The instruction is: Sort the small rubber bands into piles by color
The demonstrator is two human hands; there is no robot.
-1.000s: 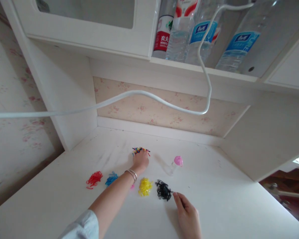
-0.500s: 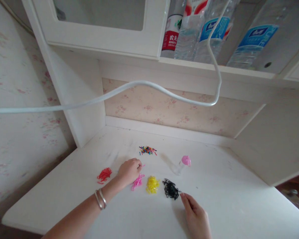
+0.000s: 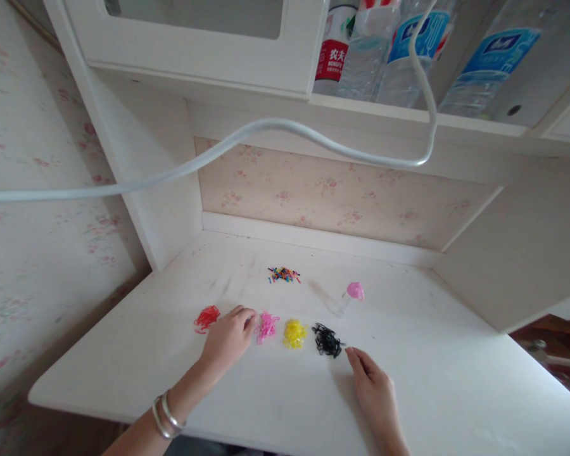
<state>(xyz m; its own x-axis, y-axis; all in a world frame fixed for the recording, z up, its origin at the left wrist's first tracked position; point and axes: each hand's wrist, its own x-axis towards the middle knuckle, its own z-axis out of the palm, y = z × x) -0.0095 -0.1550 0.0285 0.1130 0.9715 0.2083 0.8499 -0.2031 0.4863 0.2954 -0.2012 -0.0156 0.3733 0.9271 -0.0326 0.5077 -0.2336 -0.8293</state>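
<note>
Small rubber bands lie sorted by colour in a row on the white desk (image 3: 275, 386): a red pile (image 3: 206, 318), a pink pile (image 3: 266, 327), a yellow pile (image 3: 295, 334) and a black pile (image 3: 327, 341). Between red and pink is my left hand (image 3: 230, 334), fingers closed, tips close to the pink bands; whatever they pinch is hidden. My right hand (image 3: 374, 385) pinches at the right edge of the black pile. A tiny dark bit shows at its fingertips, too small to name. Farther back sits a mixed-colour heap (image 3: 284, 274) of small pieces.
A small clear bottle with a pink top (image 3: 355, 291) stands behind the black pile. Across the upper view runs a white cable (image 3: 275, 125). Plastic water bottles (image 3: 420, 50) fill an open shelf above the desk. A floral wall (image 3: 28, 240) borders the left.
My left hand has moved left and toward me, from above the pink pile to its left side; the pink band seen at its fingertips no longer shows. My right hand stays by the black pile.
</note>
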